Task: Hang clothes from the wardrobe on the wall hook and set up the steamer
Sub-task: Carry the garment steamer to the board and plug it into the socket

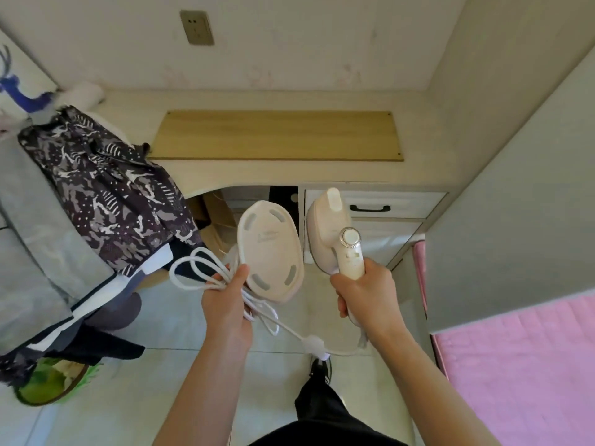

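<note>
Patterned dark garment (106, 191) draped far left, over the tabletop (418, 175) edge. Left hand (225, 304) grips the coiled white cord (206, 272) and the oval base plate (270, 252) together. Right hand (363, 300) wraps the steamer (335, 233) handle, head pointing away. Judgement: rigid, smooth plastic, light; cord limp, liable to snag. Hold by handle.

cream steamer (331, 233), white cord (206, 275), pink bedspread (521, 365)
</note>
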A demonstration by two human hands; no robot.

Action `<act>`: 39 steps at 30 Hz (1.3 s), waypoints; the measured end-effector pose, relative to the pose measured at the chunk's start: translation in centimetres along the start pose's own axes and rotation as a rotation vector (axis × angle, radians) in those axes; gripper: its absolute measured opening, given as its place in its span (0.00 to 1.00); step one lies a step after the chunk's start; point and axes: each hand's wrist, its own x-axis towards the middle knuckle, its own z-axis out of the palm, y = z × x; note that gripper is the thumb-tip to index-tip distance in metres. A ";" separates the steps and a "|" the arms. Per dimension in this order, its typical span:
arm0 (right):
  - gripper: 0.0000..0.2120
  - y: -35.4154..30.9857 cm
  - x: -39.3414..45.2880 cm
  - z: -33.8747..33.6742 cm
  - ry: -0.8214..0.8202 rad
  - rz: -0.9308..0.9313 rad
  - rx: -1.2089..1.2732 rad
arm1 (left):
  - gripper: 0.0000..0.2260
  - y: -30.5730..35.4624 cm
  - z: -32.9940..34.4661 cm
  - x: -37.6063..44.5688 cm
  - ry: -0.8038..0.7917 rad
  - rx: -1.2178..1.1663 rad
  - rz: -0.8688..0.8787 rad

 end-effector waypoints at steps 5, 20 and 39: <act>0.04 -3.5 6.8 -1.0 0.008 -0.019 0.028 | 0.17 2.8 6.1 4.1 -0.005 -0.023 0.029; 0.06 -10.4 22.7 2.3 0.087 0.100 0.032 | 0.09 10.0 16.6 17.9 -0.174 0.029 -0.021; 0.04 -15.4 34.9 6.2 0.226 0.187 0.044 | 0.12 14.8 25.5 32.7 -0.173 0.160 -0.077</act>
